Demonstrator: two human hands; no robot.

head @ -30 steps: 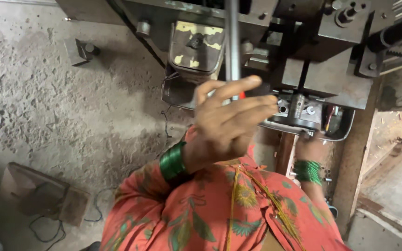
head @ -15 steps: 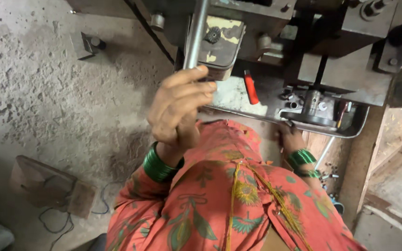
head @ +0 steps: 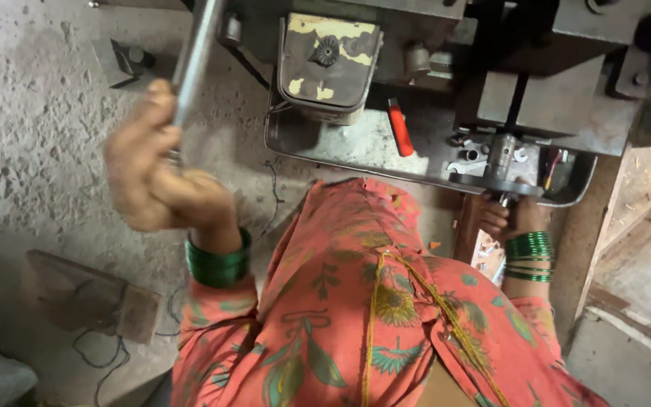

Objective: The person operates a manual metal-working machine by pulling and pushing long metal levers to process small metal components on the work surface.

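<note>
My left hand (head: 161, 177), with green bangles at the wrist, grips a long grey metal lever (head: 196, 56) that runs up and to the right toward a hand press (head: 551, 90). My right hand (head: 508, 218), also with green bangles, sits under the front edge of the metal tray (head: 356, 147), just below the press's round die plate (head: 496, 183); what its fingers hold is hidden. Several small metal parts (head: 484, 154) lie on the tray beside the vertical ram. My orange patterned sleeve and dress fill the lower middle.
A worn box-shaped cover (head: 328, 64) hangs on the machine. A red-handled tool (head: 399, 128) lies on the tray. A flat block with a black cable (head: 88, 301) rests on the rough concrete floor at left. A wooden post (head: 600, 249) stands at right.
My left hand has swung the lever from the middle of the view over to the left and down. My right hand has stayed below the die.
</note>
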